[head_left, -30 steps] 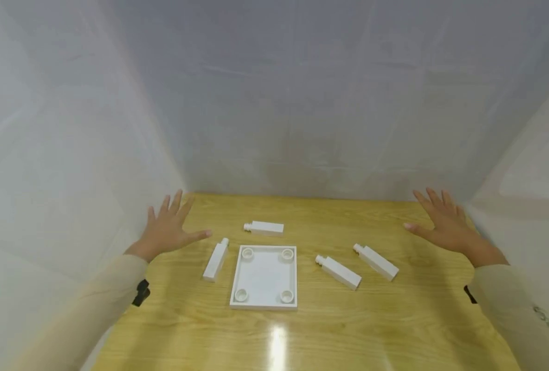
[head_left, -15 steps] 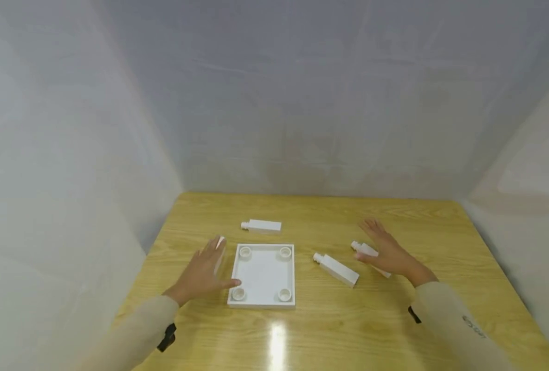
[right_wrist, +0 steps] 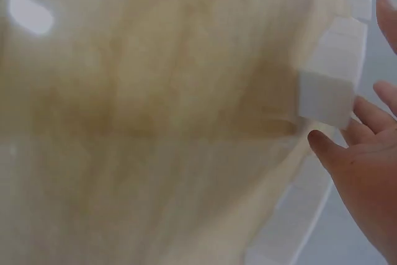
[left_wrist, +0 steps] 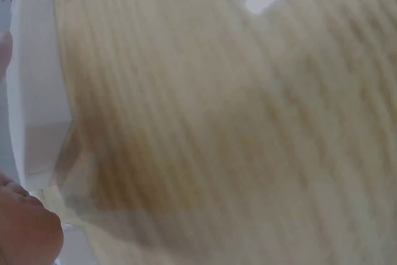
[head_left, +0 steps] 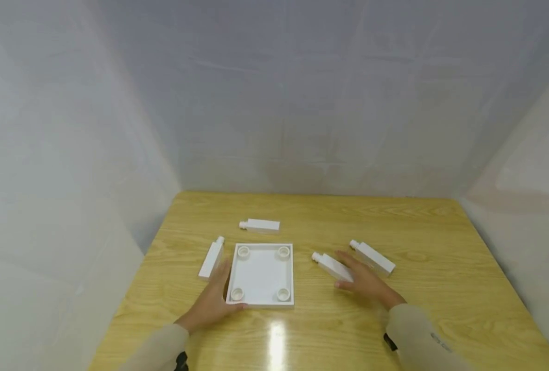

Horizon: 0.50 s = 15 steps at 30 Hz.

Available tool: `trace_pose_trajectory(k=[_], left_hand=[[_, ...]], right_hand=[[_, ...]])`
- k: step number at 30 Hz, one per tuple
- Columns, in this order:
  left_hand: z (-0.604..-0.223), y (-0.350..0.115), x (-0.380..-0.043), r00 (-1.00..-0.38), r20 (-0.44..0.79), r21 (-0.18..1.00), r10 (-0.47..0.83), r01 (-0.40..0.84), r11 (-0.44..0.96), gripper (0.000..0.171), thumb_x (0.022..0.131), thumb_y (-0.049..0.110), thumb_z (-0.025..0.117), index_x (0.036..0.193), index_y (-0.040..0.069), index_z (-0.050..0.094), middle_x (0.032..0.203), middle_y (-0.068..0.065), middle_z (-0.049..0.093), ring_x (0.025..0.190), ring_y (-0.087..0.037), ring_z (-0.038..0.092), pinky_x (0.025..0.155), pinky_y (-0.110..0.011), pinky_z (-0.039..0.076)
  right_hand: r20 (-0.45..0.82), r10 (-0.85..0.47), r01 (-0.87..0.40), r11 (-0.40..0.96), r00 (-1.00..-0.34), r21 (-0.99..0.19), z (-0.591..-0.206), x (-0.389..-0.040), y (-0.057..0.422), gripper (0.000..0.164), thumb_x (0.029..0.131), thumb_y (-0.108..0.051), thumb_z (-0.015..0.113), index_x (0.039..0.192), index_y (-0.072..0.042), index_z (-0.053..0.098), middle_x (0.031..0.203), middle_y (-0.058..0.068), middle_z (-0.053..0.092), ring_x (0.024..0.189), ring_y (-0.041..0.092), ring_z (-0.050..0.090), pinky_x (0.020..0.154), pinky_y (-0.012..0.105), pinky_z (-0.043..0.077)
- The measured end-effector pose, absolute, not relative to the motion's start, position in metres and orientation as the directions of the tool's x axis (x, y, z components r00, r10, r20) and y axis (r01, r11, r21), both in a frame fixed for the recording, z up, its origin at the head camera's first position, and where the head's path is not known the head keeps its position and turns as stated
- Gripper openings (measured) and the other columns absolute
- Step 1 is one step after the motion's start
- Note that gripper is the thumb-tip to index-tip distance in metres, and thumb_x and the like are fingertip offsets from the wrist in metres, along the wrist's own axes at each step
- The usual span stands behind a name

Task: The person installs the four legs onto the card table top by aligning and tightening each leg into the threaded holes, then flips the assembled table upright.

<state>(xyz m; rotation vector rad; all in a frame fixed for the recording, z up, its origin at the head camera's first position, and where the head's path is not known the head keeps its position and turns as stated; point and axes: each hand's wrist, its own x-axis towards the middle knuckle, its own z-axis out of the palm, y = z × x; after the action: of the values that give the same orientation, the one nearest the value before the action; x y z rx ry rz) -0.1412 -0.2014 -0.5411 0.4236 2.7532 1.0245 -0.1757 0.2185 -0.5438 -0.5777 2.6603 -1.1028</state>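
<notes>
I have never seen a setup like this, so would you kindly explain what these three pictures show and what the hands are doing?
There is no machine here: a person works with two bare hands and wears three cameras. The wide picture comes from the head and looks down at a wooden table inside white sheeting. The two blurry close-ups come from the wrists, very near the wood.

On the table lies a white square tray with four round sockets, and around it four white blocks, each with a small peg at one end.

The left hand rests with straight fingers against the tray's near left corner. The right hand lies flat over one peg block. Neither hand grips anything.
</notes>
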Motion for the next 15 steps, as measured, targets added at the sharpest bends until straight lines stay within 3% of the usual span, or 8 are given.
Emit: trace_pose_trajectory(k=[5,10,15], left_hand=[[-0.555,-0.204,-0.137,-0.956,-0.032,0.735,0.291,0.175,0.655,0.120,0.071,0.050,0.081,0.154,0.003,0.007,0.158,-0.021,0.012,0.143,-0.038,0.018,0.115,-0.053,0.019],[-0.563,-0.204,-0.133,-0.957,0.050,0.779,0.287,0.217,0.589,0.113,0.072,0.041,0.083,0.154,0.006,0.014,0.156,-0.019,0.024,0.140,-0.036,0.028,0.113,-0.052,0.024],[-0.565,-0.203,-0.130,-0.959,0.045,0.778,0.281,0.210,0.592,0.108,0.074,0.039,0.082,0.154,0.006,0.017,0.154,-0.019,0.027,0.140,-0.035,0.028,0.113,-0.049,0.024]], right_hand=[[-0.021,-0.334,-0.204,0.621,-0.942,-0.757,-0.550,-0.167,0.213,0.070,0.089,-0.025,0.069,0.147,-0.006,0.036,0.148,0.018,0.040,0.135,0.041,0.036,0.106,0.058,0.035],[0.051,-0.266,-0.209,0.610,-0.963,-0.765,-0.557,-0.165,0.210,0.059,0.088,-0.012,0.070,0.140,0.001,0.046,0.138,0.022,0.051,0.126,0.040,0.047,0.101,0.054,0.041],[0.090,-0.190,-0.185,0.578,-0.978,-0.795,-0.561,-0.165,0.209,0.050,0.084,-0.006,0.072,0.131,0.004,0.055,0.127,0.023,0.059,0.117,0.038,0.055,0.095,0.051,0.047]])
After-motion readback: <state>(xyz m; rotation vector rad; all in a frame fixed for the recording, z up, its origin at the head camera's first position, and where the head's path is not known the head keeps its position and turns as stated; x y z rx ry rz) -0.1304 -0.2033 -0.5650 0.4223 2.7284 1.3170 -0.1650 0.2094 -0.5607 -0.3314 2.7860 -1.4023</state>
